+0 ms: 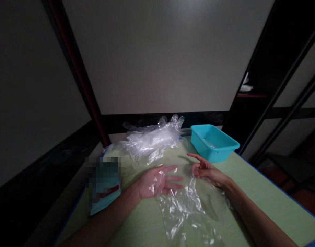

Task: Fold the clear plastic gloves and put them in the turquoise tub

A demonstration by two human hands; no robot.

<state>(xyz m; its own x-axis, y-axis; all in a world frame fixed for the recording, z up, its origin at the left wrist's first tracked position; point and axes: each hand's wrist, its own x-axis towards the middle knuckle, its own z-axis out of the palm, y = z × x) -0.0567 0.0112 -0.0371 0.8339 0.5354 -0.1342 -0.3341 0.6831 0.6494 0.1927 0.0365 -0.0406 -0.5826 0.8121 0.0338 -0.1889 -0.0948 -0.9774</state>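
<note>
My left hand (160,181) is open with its fingers spread above the table. Glints across its palm and fingers suggest clear film over them, but I cannot tell whether it is inside the plastic. Thumb and curled fingers of my right hand (206,171) pinch a clear plastic glove (183,214), while the index finger points out to the left. Crumpled and see-through, this glove hangs from the pinch and spreads toward me over the table; its outline is hard to make out. Beyond both hands lies a heap of clear plastic gloves (154,139), some with finger shapes sticking up.
A turquoise plastic basin (215,154) stands at the back right, with something clear inside. On the left a flat device with a partly blurred screen (108,192) lies beside my left forearm. The pale green table (265,199) has a blue edge; a panelled wall (167,61) rises behind it.
</note>
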